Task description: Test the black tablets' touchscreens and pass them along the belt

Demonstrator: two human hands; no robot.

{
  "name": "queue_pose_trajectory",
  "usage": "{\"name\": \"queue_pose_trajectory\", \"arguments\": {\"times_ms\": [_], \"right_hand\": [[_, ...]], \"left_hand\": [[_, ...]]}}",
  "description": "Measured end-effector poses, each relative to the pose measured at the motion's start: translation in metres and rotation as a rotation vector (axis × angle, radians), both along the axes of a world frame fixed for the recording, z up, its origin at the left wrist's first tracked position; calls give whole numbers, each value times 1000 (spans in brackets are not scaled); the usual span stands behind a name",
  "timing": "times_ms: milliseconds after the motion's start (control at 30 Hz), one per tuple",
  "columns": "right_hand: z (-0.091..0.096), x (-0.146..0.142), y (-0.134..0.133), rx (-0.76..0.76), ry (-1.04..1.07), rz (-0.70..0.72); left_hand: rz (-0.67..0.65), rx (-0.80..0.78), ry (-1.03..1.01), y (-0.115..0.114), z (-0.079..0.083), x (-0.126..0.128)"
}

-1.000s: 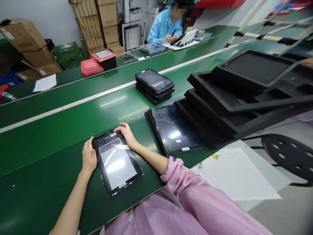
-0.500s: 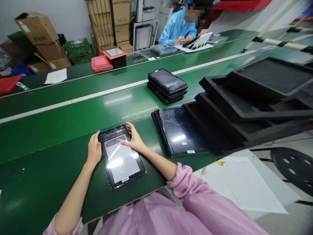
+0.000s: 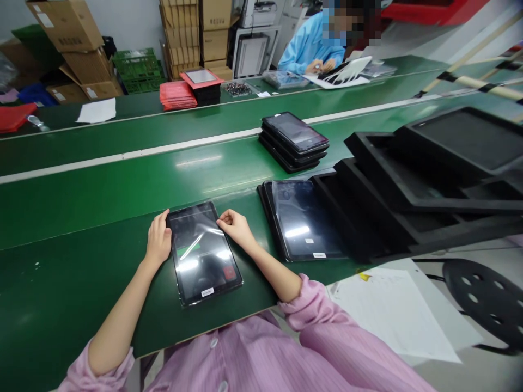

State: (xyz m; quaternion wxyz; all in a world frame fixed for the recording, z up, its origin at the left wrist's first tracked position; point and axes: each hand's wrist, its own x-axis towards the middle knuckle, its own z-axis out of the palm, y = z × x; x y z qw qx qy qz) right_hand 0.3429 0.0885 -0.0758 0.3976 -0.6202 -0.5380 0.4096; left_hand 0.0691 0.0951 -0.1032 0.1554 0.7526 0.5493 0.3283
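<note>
Near front edge of desk (image 3: 163,321): we note left fingers (image 3: 157,226) laid loosely along tablet (image 3: 204,256); right fingers (image 3: 229,216) narrow, grip unclear. Uneven pressure could skid it.

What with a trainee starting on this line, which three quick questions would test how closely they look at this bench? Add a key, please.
1. Multiple choice: what colour is the patch near the lower right corner of the tablet between the hands?
A) yellow
B) red
C) blue

2. True or false: the right hand lies flat across the middle of that tablet's screen.

3. Fill in: seen by the person, the white label on that tablet sits by its ____ edge (near or far).

Key: 1. B. 2. False: it is at the right edge, with fingers curled. 3. near.
</note>
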Motion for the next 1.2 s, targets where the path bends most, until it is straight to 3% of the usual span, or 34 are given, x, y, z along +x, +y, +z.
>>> {"name": "queue_pose_trajectory", "arguments": {"times_ms": [233,467,767,1000,1100,1200], "right_hand": [[-3,1,-2,57,24,12],[-12,6,5,-32,187,63],[-19,4,4,57,112,53],[-22,-1,1,-8,422,5],[-24,-5,0,51,506,54],[-27,-10,-1,90,424,178]], "left_hand": [[14,-7,18,-3,0,3],[7,-22,8,-4,2,2],[17,-16,16,-4,4,4],[14,-35,-43,-3,3,1],[37,-53,-133,0,5,0],[52,-90,-230,3,7,-1]]}}
